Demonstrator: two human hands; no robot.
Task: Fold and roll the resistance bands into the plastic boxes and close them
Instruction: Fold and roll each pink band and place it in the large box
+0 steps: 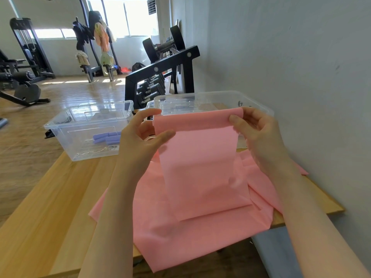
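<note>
Pink band (202, 173): nearest, top edge lifted, the rest heaped on the table (50, 207)
Left hand (140, 137): pinching the band's top left corner
Right hand (255, 129): pinching the top right corner
Left box (60, 127): far left, open, purple rolls (107, 137) inside
Right box (216, 96): open, just behind the band
Advice: keep corners level and taut, fold edge to edge before rolling

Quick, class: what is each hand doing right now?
Left hand: pinches the left top corner of the pink resistance band.
Right hand: pinches the band's right top corner.
</note>
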